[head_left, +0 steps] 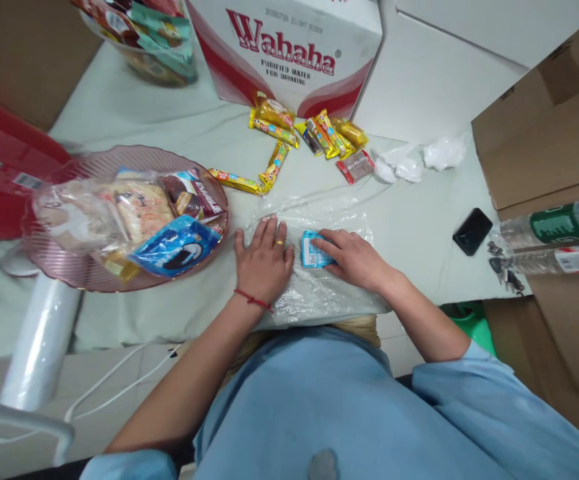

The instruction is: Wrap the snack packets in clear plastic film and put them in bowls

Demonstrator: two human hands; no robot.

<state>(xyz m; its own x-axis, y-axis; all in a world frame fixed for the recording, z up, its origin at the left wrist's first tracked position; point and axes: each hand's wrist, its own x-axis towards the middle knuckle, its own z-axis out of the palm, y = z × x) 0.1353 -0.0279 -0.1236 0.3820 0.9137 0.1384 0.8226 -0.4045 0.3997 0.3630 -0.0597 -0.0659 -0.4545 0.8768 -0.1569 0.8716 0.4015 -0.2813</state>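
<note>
A thin clear plastic bag (314, 297) is spread over the table in front of me. My left hand (263, 267) lies flat on the bag's left side, fingers stretched out and holding nothing. My right hand (352, 259) has its fingers over a small blue-and-white snack packet (312, 251), which rests on the bag with the thumb by its near edge. What is printed on the packet is too small to read. Left of my left hand, a pink ribbed glass plate (56, 263) carries several wrapped snacks, among them a blue packet (182, 247) and a brown one (194, 193).
Yellow snack sticks (274, 167) lie beyond my hands, near a Wahaha water carton (289, 53). Crumpled white plastic bags (409, 167) are right of them. A black phone (472, 231), keys (506, 270) and plastic bottles (559, 223) stand at right. A snack bowl (154, 63) sits back left.
</note>
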